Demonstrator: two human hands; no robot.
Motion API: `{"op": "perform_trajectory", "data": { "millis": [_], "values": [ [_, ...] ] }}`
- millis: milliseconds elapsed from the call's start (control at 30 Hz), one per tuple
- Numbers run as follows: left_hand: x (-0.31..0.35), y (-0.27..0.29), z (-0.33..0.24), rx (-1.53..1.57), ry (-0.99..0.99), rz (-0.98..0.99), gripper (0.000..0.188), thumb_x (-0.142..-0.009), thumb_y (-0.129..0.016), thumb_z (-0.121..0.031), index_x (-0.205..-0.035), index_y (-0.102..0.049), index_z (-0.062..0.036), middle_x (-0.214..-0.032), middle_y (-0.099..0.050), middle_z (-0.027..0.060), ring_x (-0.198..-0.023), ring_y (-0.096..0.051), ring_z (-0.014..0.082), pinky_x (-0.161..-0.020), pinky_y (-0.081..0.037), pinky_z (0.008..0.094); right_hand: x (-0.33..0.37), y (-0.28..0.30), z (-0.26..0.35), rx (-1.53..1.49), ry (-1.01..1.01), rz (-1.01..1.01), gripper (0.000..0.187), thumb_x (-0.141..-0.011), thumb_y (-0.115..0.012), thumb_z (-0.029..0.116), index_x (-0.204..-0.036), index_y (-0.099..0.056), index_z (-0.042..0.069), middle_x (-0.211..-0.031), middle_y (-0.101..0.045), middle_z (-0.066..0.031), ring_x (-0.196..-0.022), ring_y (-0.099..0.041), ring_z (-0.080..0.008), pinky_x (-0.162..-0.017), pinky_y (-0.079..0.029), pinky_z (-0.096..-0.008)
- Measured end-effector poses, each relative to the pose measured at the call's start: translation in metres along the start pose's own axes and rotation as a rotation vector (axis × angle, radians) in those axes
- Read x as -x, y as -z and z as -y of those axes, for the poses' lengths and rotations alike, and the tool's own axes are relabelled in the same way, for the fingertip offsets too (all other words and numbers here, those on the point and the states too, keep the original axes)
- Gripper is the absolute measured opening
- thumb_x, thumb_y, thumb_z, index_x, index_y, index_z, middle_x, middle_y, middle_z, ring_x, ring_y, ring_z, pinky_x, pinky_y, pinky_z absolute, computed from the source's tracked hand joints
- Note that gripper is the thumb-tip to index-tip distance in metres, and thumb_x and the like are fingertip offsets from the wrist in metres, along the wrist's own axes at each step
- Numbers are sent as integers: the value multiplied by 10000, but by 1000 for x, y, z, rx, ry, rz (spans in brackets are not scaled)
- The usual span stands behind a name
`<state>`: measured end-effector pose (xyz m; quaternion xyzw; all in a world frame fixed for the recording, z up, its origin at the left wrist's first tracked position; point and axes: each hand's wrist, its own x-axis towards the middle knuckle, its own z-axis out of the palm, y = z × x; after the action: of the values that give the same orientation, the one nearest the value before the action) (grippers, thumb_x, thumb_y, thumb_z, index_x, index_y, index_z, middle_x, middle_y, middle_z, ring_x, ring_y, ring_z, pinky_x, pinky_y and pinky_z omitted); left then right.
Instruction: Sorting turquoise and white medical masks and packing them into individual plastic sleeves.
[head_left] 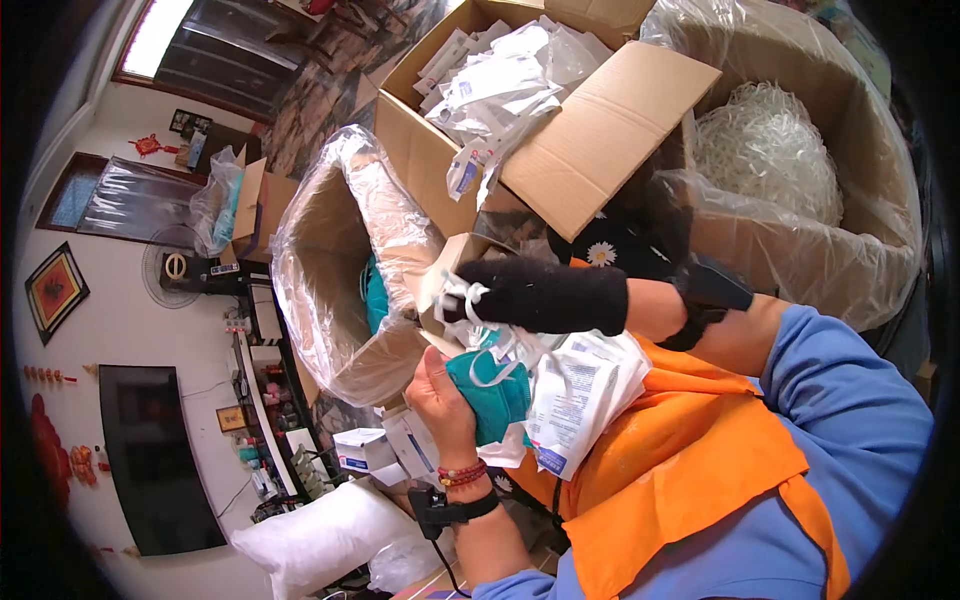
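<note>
My left hand [440, 408], bare with a red bead bracelet and a black strap at the wrist, is closed around a teal face mask [490, 393] with white elastic straps. Just beyond it, my right hand [480, 292], in a black covering, is closed on white elastic straps [458, 300]. That hand is over the mouth of a small open carton [436, 275], whose inside is mostly hidden. Several white printed pouches [585, 400] lie against my orange apron [690, 450], beside the mask.
A plastic-lined box [310, 260] with teal masks inside stands beyond my hands. An open carton [610, 130] holds white pouches [500, 85]. Another lined box [790, 255] contains a heap of clear-white straps [765, 150]. Small white boxes [365, 450] and a white sack [320, 535] are nearby.
</note>
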<state>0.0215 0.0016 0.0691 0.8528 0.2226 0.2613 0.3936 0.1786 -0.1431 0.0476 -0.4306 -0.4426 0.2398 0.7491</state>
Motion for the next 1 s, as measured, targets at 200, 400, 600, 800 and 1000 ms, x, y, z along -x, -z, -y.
{"op": "perform_trajectory", "data": {
  "millis": [200,400,600,800,1000],
  "values": [
    [-6,10,-15,143,91,37,506,-1036,-466,-370,-693,-544,-6,-595,-495,-10,-580,-420,65,-550,-375,267,12,-14,6,92,-313,407,226,-918,-641,201,-1039,-643,10,-951,-687,-149,-833,-653,-248,-739,-502,-323],
    [-3,12,-10,350,194,-30,397,-1016,-509,-391,-724,-521,-123,-592,-459,-66,-507,-406,22,-475,-322,186,30,-21,22,124,-306,267,272,-877,-693,273,-961,-677,15,-833,-695,-169,-718,-670,-275,-690,-507,-339],
    [-10,3,6,528,346,-61,434,-1002,-534,-396,-686,-508,-100,-555,-458,-38,-464,-403,32,-435,-292,196,55,-59,54,327,56,215,301,-787,-749,217,-1024,-687,41,-813,-681,-178,-727,-673,-343,-674,-532,-377],
    [-5,-9,9,675,346,-3,439,-1006,-534,-364,-650,-493,-111,-534,-444,-35,-450,-409,33,-417,-310,192,69,-69,71,425,109,254,264,-767,-743,223,-992,-694,94,-846,-682,-141,-736,-665,-343,-668,-526,-396],
    [8,-40,-25,1047,591,-75,299,-1003,-530,-308,-927,-647,-43,-733,-657,27,-599,-639,132,-582,-546,253,23,-40,39,288,390,-193,228,-861,-677,160,-1056,-648,44,-918,-659,-147,-839,-658,-301,-766,-517,-374]
  ]
}}
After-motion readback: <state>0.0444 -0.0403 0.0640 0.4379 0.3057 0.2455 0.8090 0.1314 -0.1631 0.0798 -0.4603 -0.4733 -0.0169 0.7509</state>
